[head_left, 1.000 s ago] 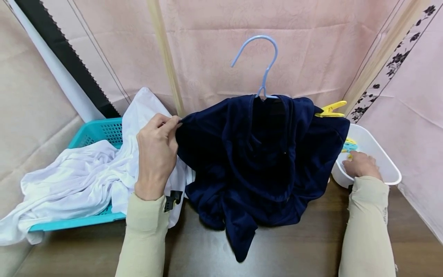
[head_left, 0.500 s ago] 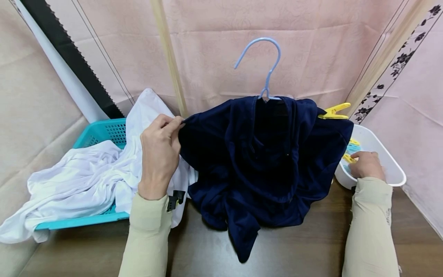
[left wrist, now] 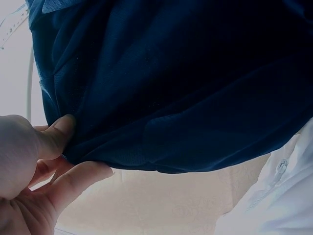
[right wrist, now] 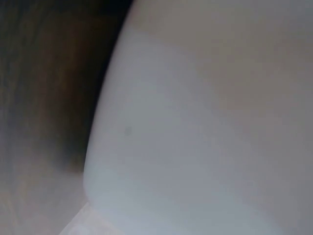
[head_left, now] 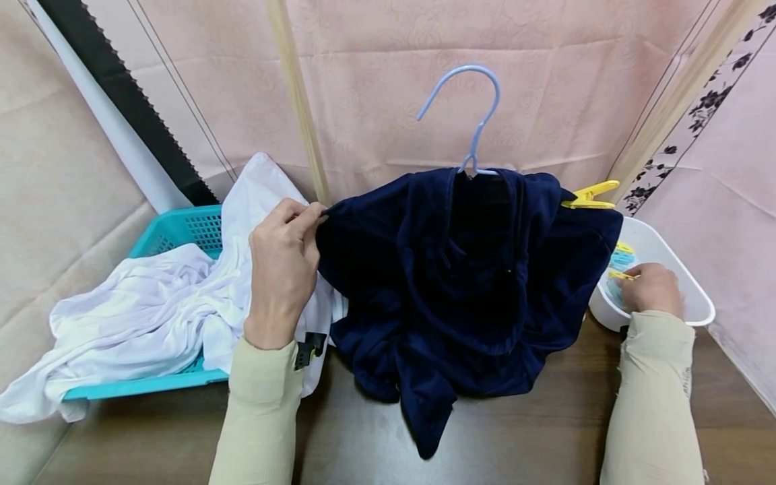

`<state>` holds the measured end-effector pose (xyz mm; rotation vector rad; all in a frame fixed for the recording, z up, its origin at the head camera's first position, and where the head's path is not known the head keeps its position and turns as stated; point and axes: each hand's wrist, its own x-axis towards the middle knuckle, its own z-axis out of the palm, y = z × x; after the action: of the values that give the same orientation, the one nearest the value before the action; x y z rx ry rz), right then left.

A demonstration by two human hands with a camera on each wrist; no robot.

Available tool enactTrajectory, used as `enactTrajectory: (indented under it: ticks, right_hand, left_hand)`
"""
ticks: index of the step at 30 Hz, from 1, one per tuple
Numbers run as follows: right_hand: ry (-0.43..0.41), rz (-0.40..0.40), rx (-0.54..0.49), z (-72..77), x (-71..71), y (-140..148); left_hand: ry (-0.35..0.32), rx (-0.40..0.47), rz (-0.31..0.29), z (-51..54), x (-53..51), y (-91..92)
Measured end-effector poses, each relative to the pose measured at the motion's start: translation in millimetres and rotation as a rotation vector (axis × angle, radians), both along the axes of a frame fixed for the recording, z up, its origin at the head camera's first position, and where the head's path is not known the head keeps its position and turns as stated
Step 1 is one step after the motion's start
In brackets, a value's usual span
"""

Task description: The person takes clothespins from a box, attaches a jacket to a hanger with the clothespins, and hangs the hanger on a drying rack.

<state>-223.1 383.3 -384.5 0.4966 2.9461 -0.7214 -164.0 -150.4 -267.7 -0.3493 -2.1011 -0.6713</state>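
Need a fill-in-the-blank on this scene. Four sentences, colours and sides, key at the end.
1. The left hand pinches the edge of a garment coloured dark ____.
2. The clip fastened to the garment is ____ in colour.
3. The right hand is in a tub coloured ____.
4. The teal basket sits on the ____ hand's side of the garment.

Missing words: blue; yellow; white; left.

Your bare right hand (head_left: 653,291) is partly hiding a yellow plastic clip (head_left: 621,275); your right-wrist view is blurring everything.
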Motion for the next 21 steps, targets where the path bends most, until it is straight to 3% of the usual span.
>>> enactTrajectory:
  ticks: [7,10,15,21]
  right_hand:
    - [0.145,-0.141,-0.101,5.6,-3.4,-5.2]
    - [0.163,-0.173,-0.116,14.6,-1.4,-7.5]
    - [0.16,-0.166,-0.169,33.5,5.3,-10.9]
    - [0.31,-0.135,-0.225,52.7,7.7,-25.5]
  left_hand:
    - [0.006,0.008,-0.004,1.4,0.0,0.0]
    - [0.009,0.009,-0.004,1.7,-0.3,0.0]
    - [0.01,0.009,-0.009,1.4,-0.5,0.1]
    - [0.005,0.014,-0.008,0.5,-0.2,-0.2]
